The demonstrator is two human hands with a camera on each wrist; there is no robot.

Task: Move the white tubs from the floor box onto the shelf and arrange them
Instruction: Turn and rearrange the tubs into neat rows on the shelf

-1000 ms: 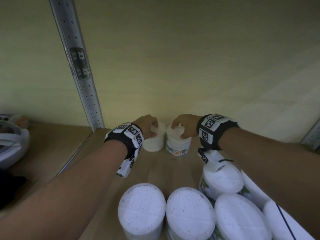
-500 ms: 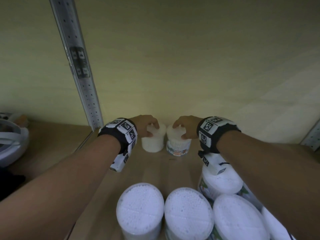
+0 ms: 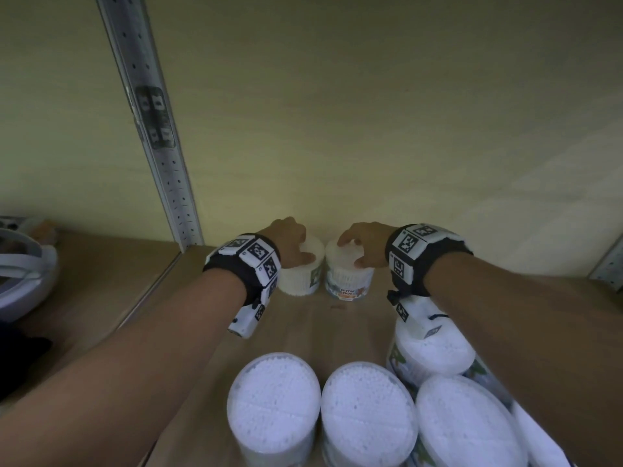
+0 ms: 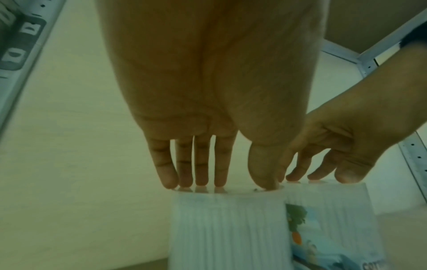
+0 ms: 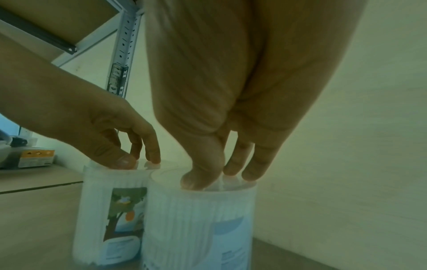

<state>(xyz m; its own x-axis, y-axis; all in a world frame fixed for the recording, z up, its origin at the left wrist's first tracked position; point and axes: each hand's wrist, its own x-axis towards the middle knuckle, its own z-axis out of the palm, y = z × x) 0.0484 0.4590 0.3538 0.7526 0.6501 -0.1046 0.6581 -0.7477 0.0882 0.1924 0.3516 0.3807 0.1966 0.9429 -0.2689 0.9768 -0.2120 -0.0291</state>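
Observation:
Two white tubs of cotton buds stand side by side at the back of the wooden shelf (image 3: 317,328). My left hand (image 3: 293,241) presses its straight fingertips and thumb on the lid of the left tub (image 3: 300,281). My right hand (image 3: 364,244) rests its fingertips and thumb on the lid of the right tub (image 3: 349,284). The left wrist view shows my left hand (image 4: 231,184) on the left tub (image 4: 228,228), with the right hand (image 4: 323,169) beside it. In the right wrist view my right hand (image 5: 219,175) touches the lid of the right tub (image 5: 198,219), next to the left tub (image 5: 110,210).
Several more white tubs (image 3: 367,412) stand at the shelf's front, below my forearms. A perforated metal upright (image 3: 158,129) rises at the left. The pale back wall (image 3: 371,129) is just behind the two far tubs. A white rounded object (image 3: 23,264) lies on the neighbouring shelf bay.
Both hands have slid the two tubs a little farther back toward the wall, keeping them side by side. The fingertips stay on the lids.

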